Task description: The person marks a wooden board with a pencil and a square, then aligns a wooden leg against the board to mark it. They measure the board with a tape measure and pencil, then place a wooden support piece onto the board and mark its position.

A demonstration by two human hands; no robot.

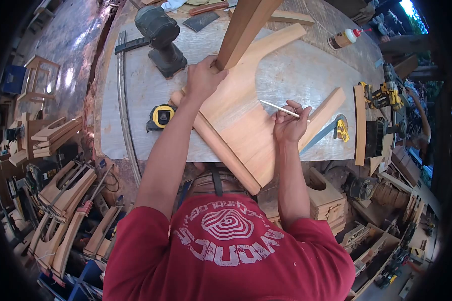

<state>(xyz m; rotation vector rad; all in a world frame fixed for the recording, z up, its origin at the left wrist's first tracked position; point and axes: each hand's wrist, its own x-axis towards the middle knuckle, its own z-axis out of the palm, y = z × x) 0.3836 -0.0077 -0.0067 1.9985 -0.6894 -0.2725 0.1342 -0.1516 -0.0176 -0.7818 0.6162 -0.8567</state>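
A pencil point(280, 108) is pinched in the right hand point(289, 124), its tip laid on the shaped wooden panel point(246, 120) at the surface's middle. The left hand point(204, 78) is pressed on the panel with fingers curled at the foot of a leaning wooden post point(243, 30); whether the post is gripped cannot be told. A tape measure point(160, 116) is seen towards the left edge.
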